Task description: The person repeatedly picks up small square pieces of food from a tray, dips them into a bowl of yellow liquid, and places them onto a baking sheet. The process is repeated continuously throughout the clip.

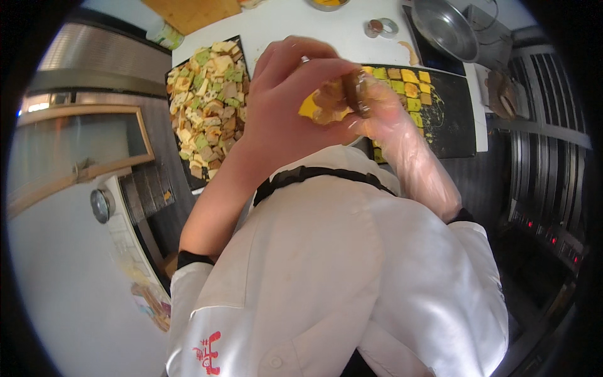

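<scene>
My bare left hand (282,108) curls around the fingers of my right hand (381,103), its fingertips meeting the clear plastic glove (410,151) that covers the right hand and forearm. Gloved fingers show through the gap, but blur hides their exact pose. Something yellow (308,106) lies below my hands, and a short curved rim is visible beneath them. To the left, a black tray (188,176) is heaped with cream, green and brown bread or cake cubes (207,103). Neat rows of yellow-coated cubes (410,89) sit on another black tray (454,118) at right.
Beyond the trays are a wooden board (193,14), a canister (165,35), a bowl with yellow contents (328,5) and a small jar (374,28). A large metal pan (445,28) stands far right. Metal equipment (546,231) with red lights flanks me on the right.
</scene>
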The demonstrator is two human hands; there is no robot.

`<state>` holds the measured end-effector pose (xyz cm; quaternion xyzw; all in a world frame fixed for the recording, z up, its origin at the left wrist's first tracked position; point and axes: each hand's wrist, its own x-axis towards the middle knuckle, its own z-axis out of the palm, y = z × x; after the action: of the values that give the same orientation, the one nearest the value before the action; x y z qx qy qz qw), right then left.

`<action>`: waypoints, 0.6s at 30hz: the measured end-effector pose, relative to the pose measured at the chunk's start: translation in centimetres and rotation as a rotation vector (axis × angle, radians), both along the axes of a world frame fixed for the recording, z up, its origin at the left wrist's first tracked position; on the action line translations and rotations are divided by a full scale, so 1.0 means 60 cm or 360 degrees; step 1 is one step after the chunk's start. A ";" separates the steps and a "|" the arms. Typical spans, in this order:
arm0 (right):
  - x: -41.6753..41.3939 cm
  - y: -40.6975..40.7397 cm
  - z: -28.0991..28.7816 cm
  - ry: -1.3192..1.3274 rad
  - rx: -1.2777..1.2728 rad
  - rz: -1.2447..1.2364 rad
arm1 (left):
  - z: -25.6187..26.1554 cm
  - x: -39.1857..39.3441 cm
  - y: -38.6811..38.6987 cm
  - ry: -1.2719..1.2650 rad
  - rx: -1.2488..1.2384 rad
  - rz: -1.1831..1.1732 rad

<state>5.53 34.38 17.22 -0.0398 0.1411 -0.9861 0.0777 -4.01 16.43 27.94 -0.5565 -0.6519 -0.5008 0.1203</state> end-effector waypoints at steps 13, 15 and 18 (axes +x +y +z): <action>0.045 0.032 -0.017 -0.0132 0.0453 -0.0184 | -0.074 -0.004 0.027 -0.0637 -0.0221 -0.0380; 0.051 0.046 -0.047 -0.0114 0.0409 -0.0230 | -0.083 0.000 0.045 -0.0603 -0.0298 -0.0346; 0.079 0.087 -0.065 -0.0297 0.0436 -0.0298 | -0.078 0.014 0.073 -0.0660 -0.0543 -0.0237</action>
<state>10.25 39.62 13.34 0.0762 0.2693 -0.9600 0.0032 -3.19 20.79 23.23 -0.5006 -0.6949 -0.4945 -0.1482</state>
